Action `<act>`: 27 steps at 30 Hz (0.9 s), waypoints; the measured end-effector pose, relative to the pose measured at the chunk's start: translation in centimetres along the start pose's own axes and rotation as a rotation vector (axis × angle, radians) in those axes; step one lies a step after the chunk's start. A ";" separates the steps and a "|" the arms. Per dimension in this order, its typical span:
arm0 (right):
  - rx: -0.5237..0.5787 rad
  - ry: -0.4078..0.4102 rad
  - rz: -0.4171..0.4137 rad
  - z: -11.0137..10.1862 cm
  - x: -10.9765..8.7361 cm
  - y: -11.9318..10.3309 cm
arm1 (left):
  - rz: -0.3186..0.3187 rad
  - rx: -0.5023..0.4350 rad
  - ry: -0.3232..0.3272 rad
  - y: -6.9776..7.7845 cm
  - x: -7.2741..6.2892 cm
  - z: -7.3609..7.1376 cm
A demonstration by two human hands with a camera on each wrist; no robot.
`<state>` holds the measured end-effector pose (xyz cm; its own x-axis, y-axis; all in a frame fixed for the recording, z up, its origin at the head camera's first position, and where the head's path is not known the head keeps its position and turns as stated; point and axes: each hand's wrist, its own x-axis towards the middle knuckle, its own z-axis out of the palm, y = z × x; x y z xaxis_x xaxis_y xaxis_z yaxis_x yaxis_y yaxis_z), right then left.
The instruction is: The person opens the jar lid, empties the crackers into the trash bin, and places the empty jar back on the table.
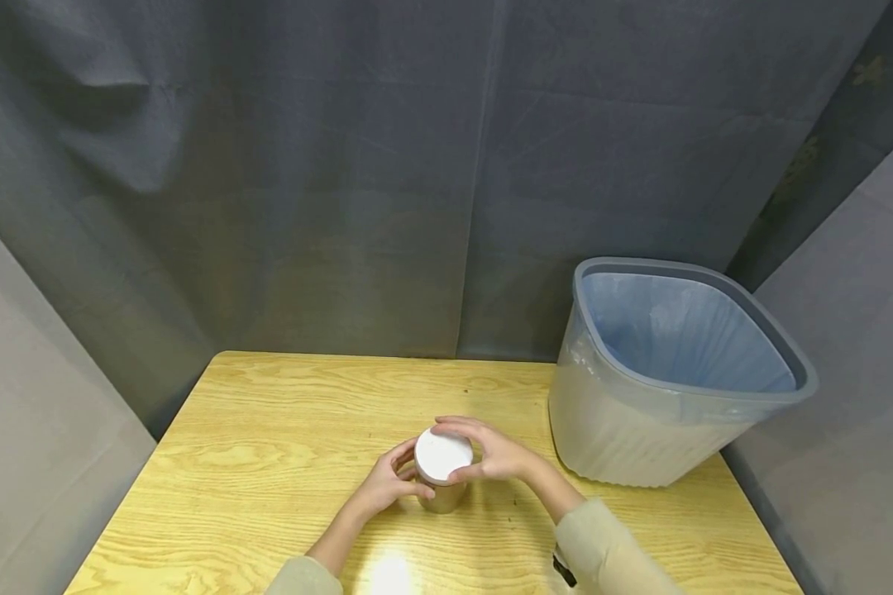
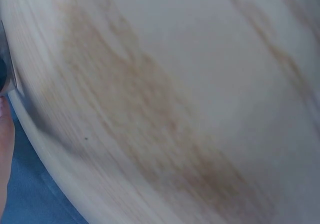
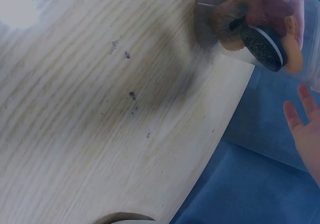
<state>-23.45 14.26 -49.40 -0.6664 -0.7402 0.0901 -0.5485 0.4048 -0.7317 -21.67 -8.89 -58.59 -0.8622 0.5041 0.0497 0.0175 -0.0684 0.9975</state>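
A clear plastic jar [image 1: 444, 499] with a white lid [image 1: 442, 455] stands upright on the table. My left hand [image 1: 385, 486] grips the jar's left side, with the thumb in front and the fingers behind. From the right, my right hand [image 1: 491, 454] holds the lid between its thumb at the near edge and its fingers at the far edge. Through the jar wall, the right wrist view shows a dark sandwich cookie [image 3: 262, 48] and several brown biscuits. Only a sliver of the jar and a bit of my left hand [image 2: 5, 144] enter the left wrist view.
A translucent waste bin [image 1: 640, 430] with a grey rim and bluish liner stands at the table's right. Dark crumbs [image 3: 132, 95] lie on the wooden table [image 1: 268, 430] near the jar. Grey curtains [image 1: 342, 207] hang behind, and pale panels flank both sides.
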 end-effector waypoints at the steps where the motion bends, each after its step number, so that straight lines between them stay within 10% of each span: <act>1: -0.002 0.014 0.005 0.1 0.0 0.0 | -0.004 -0.002 0.003 0.0 0.0 0.0; 27: -0.154 0.356 0.116 3.5 -1.7 -0.8 | -0.022 -0.014 0.009 2.4 -0.6 0.6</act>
<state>-20.10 13.33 -51.38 -0.8469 -0.4635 0.2607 -0.5103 0.5703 -0.6437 -20.79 -8.83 -56.16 -0.8667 0.4982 0.0269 -0.0088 -0.0692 0.9976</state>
